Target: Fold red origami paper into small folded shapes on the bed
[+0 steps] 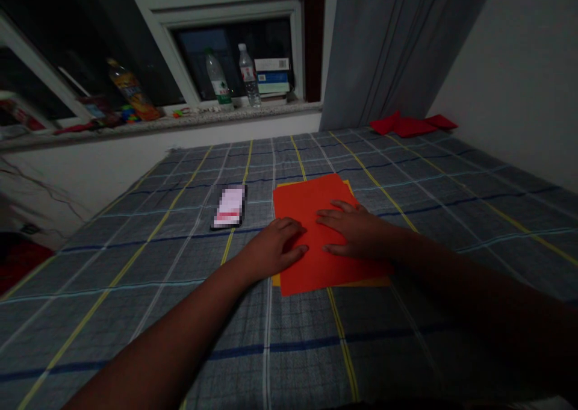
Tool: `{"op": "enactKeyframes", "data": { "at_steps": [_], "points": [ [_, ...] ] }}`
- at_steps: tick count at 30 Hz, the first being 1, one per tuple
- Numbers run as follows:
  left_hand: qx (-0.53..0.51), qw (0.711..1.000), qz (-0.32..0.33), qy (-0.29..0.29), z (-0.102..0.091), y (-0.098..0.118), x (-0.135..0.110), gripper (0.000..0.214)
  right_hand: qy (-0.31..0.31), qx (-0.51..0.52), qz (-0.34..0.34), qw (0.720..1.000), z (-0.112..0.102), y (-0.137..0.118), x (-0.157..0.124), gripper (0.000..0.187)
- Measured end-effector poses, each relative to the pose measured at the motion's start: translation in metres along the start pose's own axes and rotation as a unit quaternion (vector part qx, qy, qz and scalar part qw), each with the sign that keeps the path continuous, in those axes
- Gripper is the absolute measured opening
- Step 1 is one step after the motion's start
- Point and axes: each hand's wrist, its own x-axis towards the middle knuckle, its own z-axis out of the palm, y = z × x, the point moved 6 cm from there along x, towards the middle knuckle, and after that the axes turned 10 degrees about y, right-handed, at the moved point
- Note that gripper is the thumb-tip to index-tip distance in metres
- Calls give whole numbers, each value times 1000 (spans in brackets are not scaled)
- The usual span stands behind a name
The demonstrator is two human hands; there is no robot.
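Across the near stretch of checked cloth [307, 332], both bare forearms reach toward a flat orange-red paper sheet [307, 202]. It lies squarely in front of the person, turned slightly over a yellow sheet [276, 281] whose edges peek out at the lower left corner, along the bottom and at the upper right. The left hand [272, 247] rests on its left side, fingers close together and a little bent, thumb set apart; the right hand [354, 232] lies on its right side, fingers spread and thumb apart. Neither appears to pinch the paper. Progress looks slight: the orange-red sheet is laid out and steadied, yet I make out no crease or cut (the dim light could hide a faint one), and the two sheets are not lined up. How much is left, I cannot tell. Beyond, to the left, lies a phone [229, 208] with a lit, pixelated screen. Farther off, red pieces [406, 126] rest by the curtain [370, 49], and plastic bottles [220, 82] stand on the windowsill [280, 106].
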Motion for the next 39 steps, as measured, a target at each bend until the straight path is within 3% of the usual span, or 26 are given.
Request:
{"op": "enactKeyframes", "data": {
  "at_steps": [3, 11, 26, 33, 39],
  "points": [
    [-11, 1000, -7, 19, -3, -3, 0, 35, 17, -5, -14, 1000, -1, -1, 2, 69],
    [-10, 1000, 18, -6, 0, -3, -1, 29, 27, 6, -33, 999, 5, 1, 4, 69],
    [6, 1000, 3, -26, 1, -6, -2, 38, 43, 17, -44, 998, 4, 3, 7, 70],
    [10, 999, 4, -36, -1, -6, -4, 43, 83, 11, -5, 996, 9, 8, 19, 71],
    [8, 997, 13, -75, -1, -6, -6, 50, 70, 10, 1, 997, 13, 13, 23, 69]
  ]
}}
